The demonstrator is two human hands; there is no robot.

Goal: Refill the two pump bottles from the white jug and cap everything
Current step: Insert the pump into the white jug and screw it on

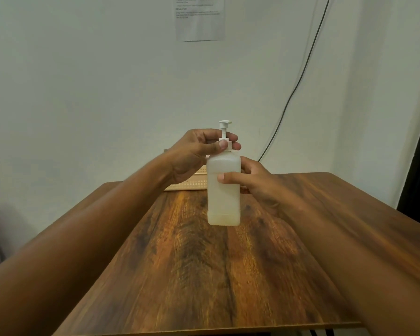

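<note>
Bottle (223, 190) hangs above the worktop (204, 275), right hand (250, 180) gripping its body, left hand (199, 151) pinching the pump collar (224, 144). Twisting hard could slip the grip and spill the low liquid.

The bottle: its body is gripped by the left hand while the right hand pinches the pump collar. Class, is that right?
Not quite: the hands are swapped. In the head view the right hand grips the bottle body, and the left hand pinches the pump collar.
</note>
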